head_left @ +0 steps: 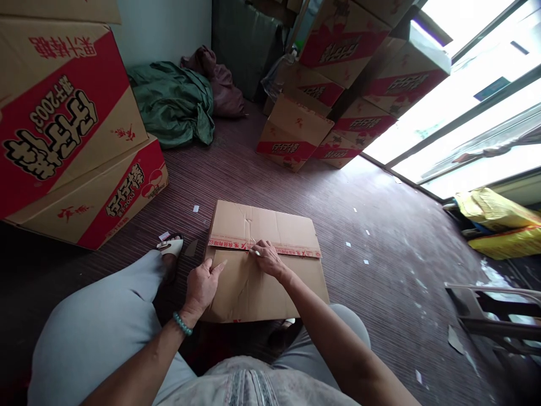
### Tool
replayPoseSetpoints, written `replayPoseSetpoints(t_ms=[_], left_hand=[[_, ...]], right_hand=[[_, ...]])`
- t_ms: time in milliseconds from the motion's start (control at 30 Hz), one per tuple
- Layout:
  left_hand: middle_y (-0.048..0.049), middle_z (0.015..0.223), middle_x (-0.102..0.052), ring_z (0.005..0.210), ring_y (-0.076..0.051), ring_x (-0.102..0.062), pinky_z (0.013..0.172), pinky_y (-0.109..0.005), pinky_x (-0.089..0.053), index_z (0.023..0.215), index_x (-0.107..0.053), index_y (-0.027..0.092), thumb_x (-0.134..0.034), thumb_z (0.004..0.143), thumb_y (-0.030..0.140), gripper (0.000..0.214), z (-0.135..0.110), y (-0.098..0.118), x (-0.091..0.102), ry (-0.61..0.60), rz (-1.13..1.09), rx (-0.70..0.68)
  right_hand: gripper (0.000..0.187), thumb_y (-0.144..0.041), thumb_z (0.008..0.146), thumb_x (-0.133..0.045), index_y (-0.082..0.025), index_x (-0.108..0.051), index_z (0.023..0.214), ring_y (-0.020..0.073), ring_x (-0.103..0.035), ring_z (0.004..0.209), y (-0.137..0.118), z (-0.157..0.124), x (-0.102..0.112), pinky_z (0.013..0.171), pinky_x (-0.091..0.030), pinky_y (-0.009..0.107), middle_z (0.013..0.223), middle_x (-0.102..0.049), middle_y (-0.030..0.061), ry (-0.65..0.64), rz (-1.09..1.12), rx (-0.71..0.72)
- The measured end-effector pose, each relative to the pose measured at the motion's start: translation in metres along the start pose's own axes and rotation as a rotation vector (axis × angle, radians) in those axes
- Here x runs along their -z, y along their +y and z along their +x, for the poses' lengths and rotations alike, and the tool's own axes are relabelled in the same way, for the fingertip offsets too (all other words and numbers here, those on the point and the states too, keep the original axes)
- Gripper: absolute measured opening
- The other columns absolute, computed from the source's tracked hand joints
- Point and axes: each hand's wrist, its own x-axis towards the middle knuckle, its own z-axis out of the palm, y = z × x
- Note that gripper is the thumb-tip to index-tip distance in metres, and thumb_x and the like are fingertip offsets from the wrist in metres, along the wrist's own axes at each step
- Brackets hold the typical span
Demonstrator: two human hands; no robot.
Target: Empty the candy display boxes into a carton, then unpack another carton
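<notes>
A brown cardboard box (270, 287) lies between my knees, with its top flaps folded over. Red-printed packing tape (298, 252) runs along the seam between the flaps. My left hand (203, 286) grips the box's left edge, thumb on top and the other fingers partly hidden. My right hand (266, 257) is at the middle of the seam with its fingers curled together and pressed down. Whether those fingertips pinch the tape or the flap edge is hidden. A crease runs across the flap near that hand.
Large printed cartons (63, 113) stand close on my left. More stacked cartons (296, 132) are ahead by the windows. A green cloth bundle (171, 101) lies by the wall. On the right are yellow sacks (499, 220) and a metal-framed stool or rack (486, 307). Paper scraps dot the floor.
</notes>
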Motion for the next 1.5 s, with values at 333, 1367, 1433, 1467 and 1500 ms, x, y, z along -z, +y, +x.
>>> replayPoseSetpoints(t_ms=[333, 1367, 1433, 1467, 1500], left_hand=[[-0.0037, 0.061, -0.060, 0.064, -0.017, -0.055, 0.064, -0.027, -0.037, 0.061, -0.041, 0.023, -0.058, 0.084, 0.038, 0.032, -0.007, -0.002, 0.004, -0.001, -0.221, 0.003], [-0.0068, 0.101, -0.076, 0.106, -0.030, -0.066, 0.097, -0.034, -0.052, 0.089, -0.074, 0.022, -0.078, 0.051, 0.060, 0.054, -0.014, -0.023, 0.014, -0.223, -0.763, 0.098], [-0.0069, 0.098, -0.077, 0.102, -0.030, -0.068, 0.093, -0.034, -0.055, 0.088, -0.075, 0.021, -0.080, 0.051, 0.059, 0.053, -0.013, -0.021, 0.018, -0.232, -0.746, 0.089], [-0.0066, 0.098, -0.077, 0.101, -0.029, -0.068, 0.091, -0.033, -0.056, 0.088, -0.075, 0.021, -0.080, 0.051, 0.057, 0.052, -0.010, -0.020, 0.020, -0.235, -0.739, 0.077], [-0.0062, 0.099, -0.077, 0.100, -0.029, -0.069, 0.088, -0.031, -0.057, 0.088, -0.075, 0.022, -0.081, 0.051, 0.055, 0.050, -0.007, -0.019, 0.021, -0.236, -0.732, 0.072]], right_hand=[[0.027, -0.035, 0.100, -0.042, -0.020, -0.060, 0.088, 0.0178, -0.046, 0.095, -0.003, -0.009, 0.013, 0.082, -0.036, 0.031, 0.100, -0.058, 0.0051, 0.002, -0.024, 0.067], [0.030, -0.032, 0.098, -0.047, -0.019, -0.057, 0.072, 0.0163, -0.051, 0.079, 0.035, -0.108, 0.034, 0.077, -0.033, 0.028, 0.074, -0.062, 0.0019, 0.307, -0.053, -0.101], [0.026, -0.029, 0.096, -0.049, -0.019, -0.060, 0.074, 0.0167, -0.052, 0.079, 0.035, -0.104, 0.032, 0.077, -0.034, 0.028, 0.075, -0.063, 0.0022, 0.309, -0.043, -0.110], [0.025, -0.027, 0.096, -0.049, -0.020, -0.061, 0.075, 0.0169, -0.052, 0.080, 0.036, -0.100, 0.032, 0.077, -0.035, 0.028, 0.076, -0.064, 0.0025, 0.299, -0.029, -0.104], [0.024, -0.026, 0.096, -0.048, -0.020, -0.063, 0.078, 0.0170, -0.054, 0.082, 0.037, -0.093, 0.033, 0.077, -0.036, 0.028, 0.079, -0.065, 0.0029, 0.284, -0.002, -0.085]])
